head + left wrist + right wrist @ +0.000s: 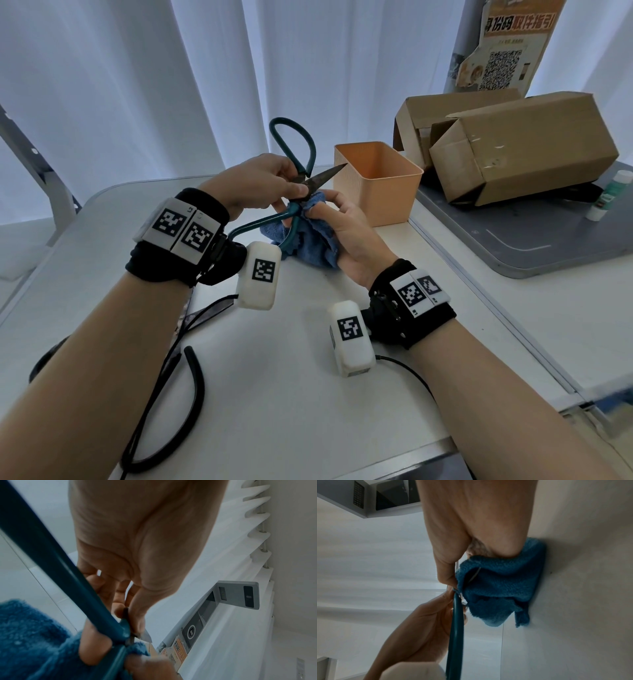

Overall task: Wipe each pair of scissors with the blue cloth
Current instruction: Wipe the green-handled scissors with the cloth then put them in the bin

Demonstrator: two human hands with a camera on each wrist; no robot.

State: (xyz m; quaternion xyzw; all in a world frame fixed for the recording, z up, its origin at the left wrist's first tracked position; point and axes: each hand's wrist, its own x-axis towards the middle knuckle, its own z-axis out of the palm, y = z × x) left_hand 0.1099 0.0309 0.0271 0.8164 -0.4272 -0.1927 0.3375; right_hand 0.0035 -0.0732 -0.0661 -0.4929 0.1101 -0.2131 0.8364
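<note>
Large scissors with teal loop handles point(295, 144) and a dark rusty blade point(323, 177) are held above the table, blades spread apart. My left hand point(270, 183) pinches them near the pivot with thumb and fingers. My right hand point(337, 226) grips the blue cloth point(313, 248) bunched around the lower blade, just under the pivot. The left wrist view has the teal handle point(56, 566), the cloth point(32, 639) and my left hand point(132, 615) pinching at the pivot. In the right wrist view my right hand point(453, 574) holds the cloth point(498, 588) beside the teal handle point(456, 635).
An orange plastic bin point(380, 183) stands just behind the hands. Two cardboard boxes point(524, 147) lie on a grey tray point(534, 246) at the right, with a small bottle point(611, 195). Another pair of black-handled scissors point(191, 342) lies on the white table point(291, 394) under my left forearm.
</note>
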